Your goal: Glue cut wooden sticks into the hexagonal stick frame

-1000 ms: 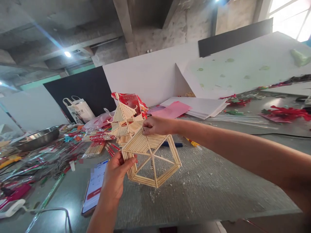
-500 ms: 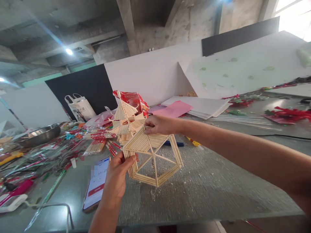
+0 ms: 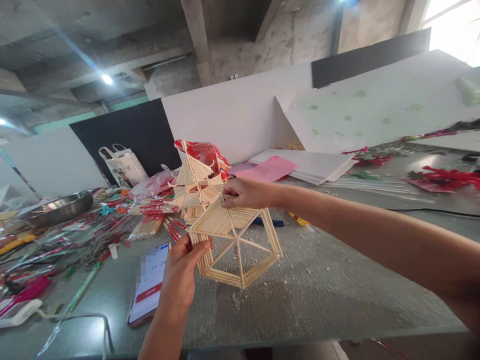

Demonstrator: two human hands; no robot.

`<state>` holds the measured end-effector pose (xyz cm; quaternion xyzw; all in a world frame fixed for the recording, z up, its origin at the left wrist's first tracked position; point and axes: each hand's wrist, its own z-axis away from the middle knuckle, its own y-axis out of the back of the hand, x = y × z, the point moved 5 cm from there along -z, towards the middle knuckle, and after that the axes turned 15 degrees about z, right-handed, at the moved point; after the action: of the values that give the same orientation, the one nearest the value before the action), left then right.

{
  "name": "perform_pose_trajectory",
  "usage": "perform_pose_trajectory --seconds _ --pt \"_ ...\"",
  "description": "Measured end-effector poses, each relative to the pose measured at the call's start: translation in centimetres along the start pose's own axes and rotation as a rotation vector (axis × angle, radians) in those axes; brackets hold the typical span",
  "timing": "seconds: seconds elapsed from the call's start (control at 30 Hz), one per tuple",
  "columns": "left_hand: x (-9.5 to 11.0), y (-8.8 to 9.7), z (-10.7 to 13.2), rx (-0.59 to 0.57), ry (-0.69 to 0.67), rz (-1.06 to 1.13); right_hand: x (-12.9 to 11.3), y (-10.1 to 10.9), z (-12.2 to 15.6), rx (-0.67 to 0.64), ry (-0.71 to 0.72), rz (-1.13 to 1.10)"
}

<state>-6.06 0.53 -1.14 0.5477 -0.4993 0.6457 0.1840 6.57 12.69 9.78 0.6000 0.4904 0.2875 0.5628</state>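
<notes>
A hexagonal frame of thin wooden sticks [image 3: 242, 282] is held tilted above the table. Spokes cross it from a centre point, and its upper sections are filled with sticks laid side by side. My left hand [image 3: 183, 265] grips the left side, thumb in front. At the top edge, my right hand [image 3: 243, 192] is closed with its fingertips on the filled part; whether a stick is pinched there is hidden. Just behind stands a tiered stick pagoda [image 3: 193, 172], its lower part covered by the frame.
A phone [image 3: 150, 285] showing a timer lies left of my left hand. Wrapped stick bundles [image 3: 148, 225] and a metal bowl [image 3: 62, 209] sit farther left. Behind are pink paper [image 3: 268, 170] and white boards [image 3: 322, 165]. A blue object [image 3: 272, 222] and yellow pen-like item [image 3: 300, 220] lie beyond the frame.
</notes>
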Motion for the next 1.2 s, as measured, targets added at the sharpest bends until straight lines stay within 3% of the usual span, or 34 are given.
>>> perform_pose_trajectory --seconds 1.2 --pt "0.13 -0.56 0.77 0.01 -0.046 0.01 -0.75 0.47 0.33 -0.01 -0.007 -0.007"
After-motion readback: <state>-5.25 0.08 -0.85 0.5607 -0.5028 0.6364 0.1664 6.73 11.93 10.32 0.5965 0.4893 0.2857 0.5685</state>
